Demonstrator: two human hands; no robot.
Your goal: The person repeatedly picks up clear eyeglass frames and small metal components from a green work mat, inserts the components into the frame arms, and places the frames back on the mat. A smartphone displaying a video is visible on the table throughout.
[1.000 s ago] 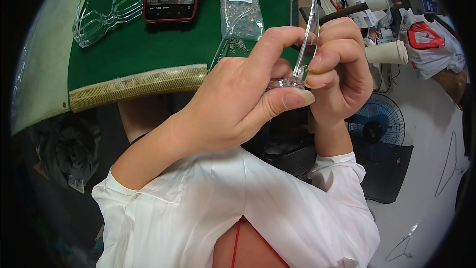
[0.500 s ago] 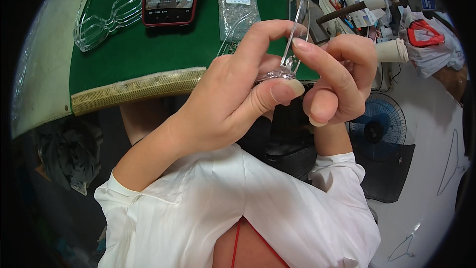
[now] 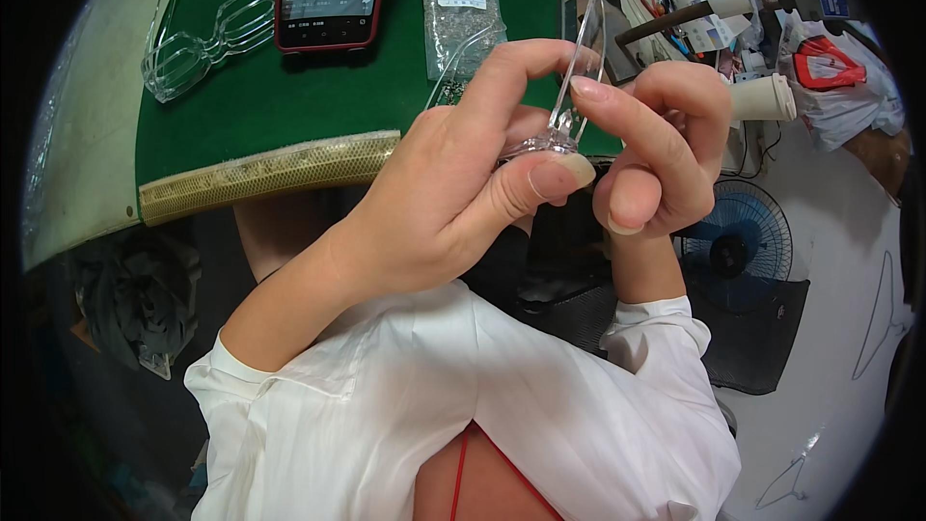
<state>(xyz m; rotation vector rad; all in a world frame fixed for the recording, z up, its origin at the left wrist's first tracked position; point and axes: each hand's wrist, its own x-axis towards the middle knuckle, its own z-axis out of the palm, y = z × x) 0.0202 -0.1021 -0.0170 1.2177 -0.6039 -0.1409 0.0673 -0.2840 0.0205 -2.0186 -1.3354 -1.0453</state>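
Observation:
Near the middle, my left hand (image 3: pixel 463 174) is closed on a clear plastic eyeglass frame (image 3: pixel 569 101), its thumb pressing the thick front part from below. One temple rises from the hinge, up past the left index finger. My right hand (image 3: pixel 666 150) is at the frame's right side, index fingertip on that temple and the other fingers curled. Much of the frame's front is hidden behind the left hand. Just beyond the left hand, a clear bag (image 3: pixel 463 14) of small parts lies on the green mat (image 3: pixel 338 96); small metal pieces (image 3: pixel 450 94) show beside it.
Another clear eyeglass frame (image 3: pixel 207 43) lies at the mat's left, beside a phone in a red case (image 3: pixel 328 34). A gold mesh strip (image 3: pixel 270 172) borders the mat's near edge. To the right are a metal bench device (image 3: pixel 675 24), a white cup (image 3: pixel 764 99) and a fan (image 3: pixel 738 241).
The phone's screen picture has changed. My right hand has shifted slightly, its thumb a little to the right, and the upright temple has tilted a touch rightward. My left hand keeps its hold.

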